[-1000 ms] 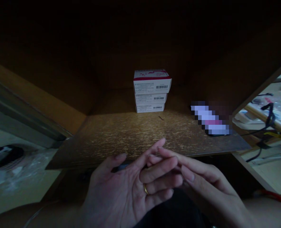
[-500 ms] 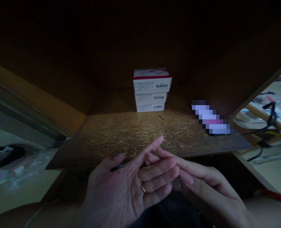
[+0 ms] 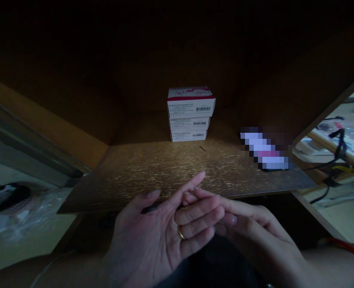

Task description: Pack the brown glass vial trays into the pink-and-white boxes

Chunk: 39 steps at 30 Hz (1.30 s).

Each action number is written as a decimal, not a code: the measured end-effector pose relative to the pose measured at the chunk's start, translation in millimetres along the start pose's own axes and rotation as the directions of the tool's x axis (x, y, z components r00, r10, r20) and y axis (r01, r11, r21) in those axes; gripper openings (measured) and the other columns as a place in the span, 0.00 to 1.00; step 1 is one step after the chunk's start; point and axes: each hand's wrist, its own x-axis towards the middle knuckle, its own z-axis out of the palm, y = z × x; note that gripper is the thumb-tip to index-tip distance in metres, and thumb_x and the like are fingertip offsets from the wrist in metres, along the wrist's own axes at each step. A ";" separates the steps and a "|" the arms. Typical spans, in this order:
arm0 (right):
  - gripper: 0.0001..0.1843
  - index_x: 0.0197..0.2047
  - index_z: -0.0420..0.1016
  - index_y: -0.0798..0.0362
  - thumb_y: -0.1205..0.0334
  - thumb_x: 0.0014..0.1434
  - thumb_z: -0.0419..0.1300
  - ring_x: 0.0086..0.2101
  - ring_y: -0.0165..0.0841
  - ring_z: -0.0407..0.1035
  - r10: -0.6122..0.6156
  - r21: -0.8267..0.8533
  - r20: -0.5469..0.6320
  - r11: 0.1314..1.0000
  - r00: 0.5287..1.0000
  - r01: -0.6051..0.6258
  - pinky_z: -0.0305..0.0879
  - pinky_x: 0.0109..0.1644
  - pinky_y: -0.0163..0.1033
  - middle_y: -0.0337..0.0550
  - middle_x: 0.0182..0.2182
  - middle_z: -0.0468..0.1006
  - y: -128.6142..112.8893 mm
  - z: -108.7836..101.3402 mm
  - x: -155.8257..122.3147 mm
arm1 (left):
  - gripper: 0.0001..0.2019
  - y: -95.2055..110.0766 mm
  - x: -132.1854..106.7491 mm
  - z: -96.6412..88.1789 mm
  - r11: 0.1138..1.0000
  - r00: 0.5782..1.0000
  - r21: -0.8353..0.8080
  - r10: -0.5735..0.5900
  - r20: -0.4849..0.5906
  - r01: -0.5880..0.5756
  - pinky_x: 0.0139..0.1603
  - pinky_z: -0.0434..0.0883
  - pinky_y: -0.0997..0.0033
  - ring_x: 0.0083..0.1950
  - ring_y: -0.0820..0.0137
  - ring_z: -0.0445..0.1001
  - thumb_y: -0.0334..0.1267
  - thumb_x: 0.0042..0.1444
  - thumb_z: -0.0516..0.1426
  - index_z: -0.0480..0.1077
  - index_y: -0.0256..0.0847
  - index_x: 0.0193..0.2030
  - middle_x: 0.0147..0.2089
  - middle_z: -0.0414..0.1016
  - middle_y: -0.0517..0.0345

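My left hand [image 3: 153,240] is turned palm up in front of the shelf edge, its fingers stretched out and a gold ring on one of them. It holds nothing. My right hand [image 3: 255,228] rests against the left fingers from the right; its index finger lies stretched behind them and its thumb is by their tips. I see no object in it, and its other fingers are partly hidden. Beyond both hands, a stack of three white boxes [image 3: 190,108] with printed text, barcodes and a red-edged top stands on the wooden shelf [image 3: 147,164]. Neither hand touches the boxes.
On the shelf's right side lies a phone-like slab [image 3: 263,150], blurred by pixelation. Wooden walls enclose the shelf left and right. Clear plastic wrapping [image 3: 42,206] lies low at the left. Outside to the right are black cables [image 3: 337,148] and a pale pole [image 3: 339,146].
My right thumb has shifted slightly to the left against the left fingertips. Both hands otherwise keep nearly the same pose, and the boxes stay in place.
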 end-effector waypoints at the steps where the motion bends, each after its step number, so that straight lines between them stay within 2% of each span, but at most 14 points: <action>1: 0.15 0.53 0.78 0.41 0.59 0.67 0.55 0.59 0.36 0.68 0.004 -0.007 0.003 1.000 1.000 -0.004 0.59 0.66 0.50 0.43 0.57 0.75 -0.8 0.5 0.6 | 0.26 -0.1 0.1 0.1 1.000 1.000 0.000 -0.001 -0.008 0.001 0.64 0.63 0.71 0.62 0.70 0.71 0.43 0.64 0.49 0.61 0.35 0.67 0.59 0.75 0.47; 5: 0.13 0.52 0.79 0.40 0.59 0.67 0.56 0.57 0.34 0.70 0.002 -0.071 -0.009 0.997 1.000 -0.002 0.61 0.65 0.46 0.40 0.55 0.78 -4.7 1.5 3.3 | 0.26 -0.8 0.6 1.0 1.000 1.000 -0.004 0.007 -0.025 -0.007 0.64 0.63 0.72 0.62 0.70 0.71 0.40 0.64 0.50 0.61 0.34 0.67 0.59 0.75 0.47; 9: 0.11 0.49 0.80 0.38 0.57 0.66 0.59 0.55 0.35 0.72 -0.025 -0.124 -0.042 0.992 0.999 0.020 0.63 0.64 0.46 0.39 0.51 0.81 -7.1 2.8 4.4 | 0.26 -1.7 1.4 1.5 1.000 0.999 0.019 0.019 -0.047 -0.018 0.64 0.65 0.72 0.61 0.69 0.72 0.39 0.62 0.53 0.62 0.34 0.66 0.58 0.75 0.47; 12: 0.11 0.48 0.81 0.38 0.59 0.66 0.59 0.55 0.35 0.72 -0.030 -0.158 -0.051 0.987 0.998 0.022 0.64 0.64 0.46 0.38 0.51 0.81 -9.1 3.7 3.9 | 0.26 -2.4 1.3 3.2 0.994 0.989 0.113 0.025 -0.147 -0.008 0.60 0.68 0.75 0.60 0.70 0.73 0.31 0.59 0.57 0.64 0.42 0.64 0.57 0.77 0.52; 15: 0.12 0.48 0.81 0.38 0.61 0.66 0.58 0.54 0.35 0.72 -0.049 -0.237 -0.054 0.971 0.997 0.035 0.64 0.63 0.45 0.38 0.51 0.80 -10.3 3.1 3.8 | 0.36 -2.6 1.0 6.4 0.969 0.961 0.241 0.017 -0.276 0.053 0.52 0.69 0.85 0.57 0.76 0.75 0.17 0.52 0.59 0.63 0.52 0.65 0.54 0.79 0.60; 17: 0.12 0.48 0.81 0.39 0.62 0.66 0.59 0.53 0.34 0.73 -0.076 -0.303 -0.064 0.951 0.995 0.053 0.66 0.61 0.43 0.39 0.51 0.81 -9.4 1.7 4.3 | 0.41 -2.6 0.9 8.7 0.948 0.944 0.308 0.027 -0.329 0.081 0.48 0.69 0.87 0.55 0.78 0.76 0.15 0.49 0.61 0.61 0.55 0.66 0.52 0.80 0.60; 20: 0.10 0.46 0.81 0.42 0.62 0.63 0.62 0.47 0.31 0.76 -0.096 -0.333 -0.076 0.941 0.992 0.066 0.72 0.53 0.35 0.40 0.46 0.82 -5.3 -0.3 5.9 | 0.43 -2.2 0.5 11.4 0.925 0.928 0.371 0.069 -0.365 0.077 0.45 0.70 0.87 0.53 0.77 0.77 0.17 0.47 0.64 0.60 0.57 0.66 0.51 0.79 0.59; 24: 0.07 0.43 0.79 0.45 0.64 0.60 0.65 0.38 0.24 0.77 0.040 -0.217 -0.086 0.974 0.996 -0.058 0.72 0.42 0.25 0.36 0.37 0.82 -0.8 0.7 7.3 | 0.42 -1.2 1.5 13.7 0.906 0.917 0.420 0.119 -0.381 0.057 0.46 0.71 0.82 0.53 0.74 0.75 0.20 0.45 0.67 0.61 0.58 0.64 0.53 0.77 0.59; 28: 0.06 0.41 0.77 0.47 0.61 0.60 0.66 0.36 0.23 0.76 0.065 -0.173 -0.082 0.982 0.995 -0.078 0.72 0.43 0.26 0.37 0.35 0.81 -3.0 3.2 5.9 | 0.37 -1.1 3.8 14.4 0.907 0.924 0.420 0.131 -0.359 0.034 0.49 0.71 0.78 0.48 0.75 0.76 0.23 0.47 0.67 0.64 0.52 0.62 0.49 0.77 0.57; 34: 0.03 0.40 0.80 0.47 0.62 0.62 0.64 0.34 0.23 0.75 0.025 -0.122 -0.052 0.992 0.998 -0.032 0.72 0.42 0.26 0.36 0.33 0.81 -5.9 3.0 3.8 | 0.31 -2.0 2.2 10.7 0.888 0.928 0.459 0.133 -0.348 0.045 0.44 0.70 0.80 0.42 0.78 0.75 0.27 0.45 0.69 0.69 0.48 0.56 0.42 0.74 0.62; 39: 0.11 0.42 0.83 0.43 0.69 0.60 0.64 0.36 0.25 0.76 -0.066 -0.256 -0.004 0.965 0.998 0.063 0.73 0.43 0.26 0.37 0.34 0.82 -5.0 1.8 3.9 | 0.21 -2.1 2.9 9.3 0.856 0.898 0.506 0.135 -0.418 0.107 0.39 0.67 0.81 0.36 0.81 0.71 0.28 0.46 0.68 0.70 0.44 0.45 0.35 0.69 0.67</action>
